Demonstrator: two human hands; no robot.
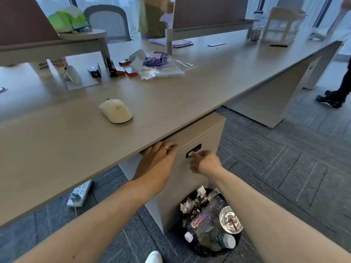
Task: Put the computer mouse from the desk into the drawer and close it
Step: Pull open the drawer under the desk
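Note:
A cream-white computer mouse lies on the grey desk top, untouched. Below the desk edge sits the drawer cabinet, its top drawer front closed. My left hand rests flat on the upper edge of that drawer front, fingers curled over the top under the desk edge. My right hand pinches the small metal key that sticks out of the black lock plate on the drawer front.
A full waste bin with bottles and cups stands on the carpet right before the cabinet. A power strip lies under the desk. Small boxes, plastic bags and a second mouse clutter the desk's back. Another person's shoes are at the far right.

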